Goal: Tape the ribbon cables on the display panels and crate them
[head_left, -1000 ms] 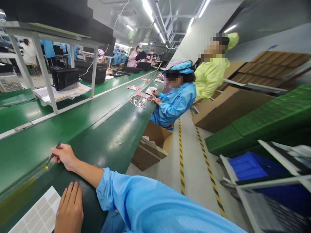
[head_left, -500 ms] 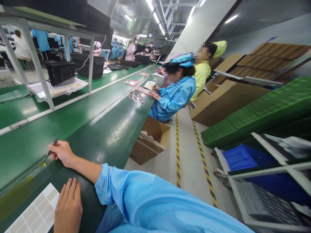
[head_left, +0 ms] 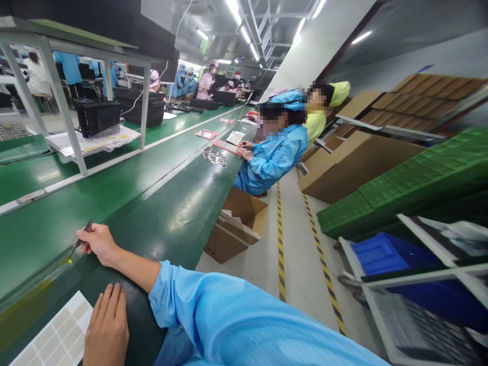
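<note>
My right hand (head_left: pixel 99 244) pinches a pair of dark tweezers (head_left: pixel 82 240), tips pointing down at the green bench. A tiny yellow piece (head_left: pixel 70 260) shows at the tips. To the lower left, a strip of translucent yellow film (head_left: pixel 23 314) lies along the bench under a clear band. My left hand (head_left: pixel 108 325) rests flat with fingers stretched out, at the right edge of a white sheet (head_left: pixel 57 335) marked with pale grey-beige rectangles. Its thumb is hidden.
Farther along the green bench (head_left: pixel 183 208), a co-worker in a blue smock (head_left: pixel 272 157) sits by red-edged trays and a pile of small dark parts (head_left: pixel 214 156). An open cardboard box (head_left: pixel 236 223) stands below the bench edge. A metal rack (head_left: pixel 46 96) stands left; a cart with blue bins (head_left: pixel 381 251) right.
The view has shifted very slightly. Both my hands stay almost where they were, tweezer tips still at the yellow piece. The co-worker's hands have moved a little.
</note>
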The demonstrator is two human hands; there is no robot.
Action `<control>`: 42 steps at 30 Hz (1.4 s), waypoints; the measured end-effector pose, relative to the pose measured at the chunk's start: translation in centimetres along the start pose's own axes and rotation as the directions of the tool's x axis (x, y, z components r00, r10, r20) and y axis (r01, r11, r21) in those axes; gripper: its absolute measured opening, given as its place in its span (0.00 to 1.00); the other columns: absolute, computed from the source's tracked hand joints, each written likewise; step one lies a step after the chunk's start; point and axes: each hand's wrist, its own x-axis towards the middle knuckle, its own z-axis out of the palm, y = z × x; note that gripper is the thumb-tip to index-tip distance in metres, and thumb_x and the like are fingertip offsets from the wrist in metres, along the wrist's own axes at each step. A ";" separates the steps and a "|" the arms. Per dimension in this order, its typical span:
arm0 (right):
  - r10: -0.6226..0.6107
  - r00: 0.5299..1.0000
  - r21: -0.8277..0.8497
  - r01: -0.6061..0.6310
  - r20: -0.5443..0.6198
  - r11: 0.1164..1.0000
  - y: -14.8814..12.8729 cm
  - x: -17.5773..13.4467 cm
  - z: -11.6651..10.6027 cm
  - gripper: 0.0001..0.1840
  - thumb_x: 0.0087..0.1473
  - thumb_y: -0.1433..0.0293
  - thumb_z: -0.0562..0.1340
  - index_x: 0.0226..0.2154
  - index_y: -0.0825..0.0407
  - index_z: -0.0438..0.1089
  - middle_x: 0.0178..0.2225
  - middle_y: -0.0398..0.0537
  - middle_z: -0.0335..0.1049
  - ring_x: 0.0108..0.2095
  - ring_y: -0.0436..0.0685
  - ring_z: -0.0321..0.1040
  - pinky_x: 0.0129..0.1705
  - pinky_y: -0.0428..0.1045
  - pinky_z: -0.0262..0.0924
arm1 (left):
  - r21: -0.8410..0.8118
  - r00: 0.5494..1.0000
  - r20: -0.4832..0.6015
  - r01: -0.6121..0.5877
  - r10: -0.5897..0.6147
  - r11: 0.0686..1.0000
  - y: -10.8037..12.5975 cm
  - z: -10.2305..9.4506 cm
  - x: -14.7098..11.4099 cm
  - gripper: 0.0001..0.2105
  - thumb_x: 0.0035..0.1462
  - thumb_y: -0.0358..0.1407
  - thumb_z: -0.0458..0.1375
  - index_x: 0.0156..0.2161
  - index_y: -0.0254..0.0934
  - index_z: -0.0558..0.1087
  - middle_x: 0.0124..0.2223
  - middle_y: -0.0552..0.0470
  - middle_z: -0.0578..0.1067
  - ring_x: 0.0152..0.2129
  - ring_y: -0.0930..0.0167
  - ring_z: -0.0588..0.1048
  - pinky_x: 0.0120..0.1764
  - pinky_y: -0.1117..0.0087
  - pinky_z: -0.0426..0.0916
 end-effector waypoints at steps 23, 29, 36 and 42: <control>0.013 1.000 -0.047 -0.014 -0.009 0.999 1.2 0.0 -0.5 0.15 0.66 0.63 0.70 0.33 0.54 0.69 0.24 0.37 0.72 0.17 0.44 0.63 0.17 0.39 0.50 | 0.066 0.997 0.047 0.066 -0.069 0.996 1.2 -0.1 -0.4 0.25 0.61 0.17 0.46 0.53 0.27 0.83 0.58 0.38 0.81 0.55 0.58 0.80 0.59 0.55 0.72; 0.039 0.999 -0.112 -0.040 -0.012 0.993 2.3 0.3 -1.1 0.13 0.70 0.62 0.66 0.41 0.56 0.73 0.31 0.40 0.71 0.23 0.45 0.65 0.24 0.42 0.64 | 0.095 0.987 0.092 0.123 -0.131 0.988 1.9 0.1 -0.7 0.29 0.59 0.16 0.45 0.53 0.32 0.83 0.58 0.42 0.82 0.56 0.61 0.81 0.59 0.59 0.76; 0.047 0.999 -0.148 -0.049 -0.016 0.988 2.9 0.6 -1.4 0.13 0.70 0.61 0.66 0.44 0.56 0.73 0.35 0.43 0.73 0.27 0.48 0.69 0.28 0.44 0.68 | 0.056 0.987 0.074 0.135 -0.139 0.989 1.9 -0.4 -0.3 0.28 0.59 0.16 0.45 0.52 0.32 0.84 0.57 0.43 0.83 0.53 0.61 0.82 0.56 0.60 0.79; 0.042 0.999 -0.147 -0.044 -0.013 0.988 2.9 0.6 -1.6 0.13 0.70 0.61 0.66 0.45 0.55 0.73 0.36 0.43 0.73 0.28 0.48 0.69 0.29 0.44 0.69 | 0.080 0.986 0.095 0.130 -0.138 0.988 2.1 -0.6 -0.1 0.29 0.60 0.16 0.44 0.52 0.33 0.84 0.57 0.43 0.82 0.54 0.61 0.82 0.56 0.60 0.79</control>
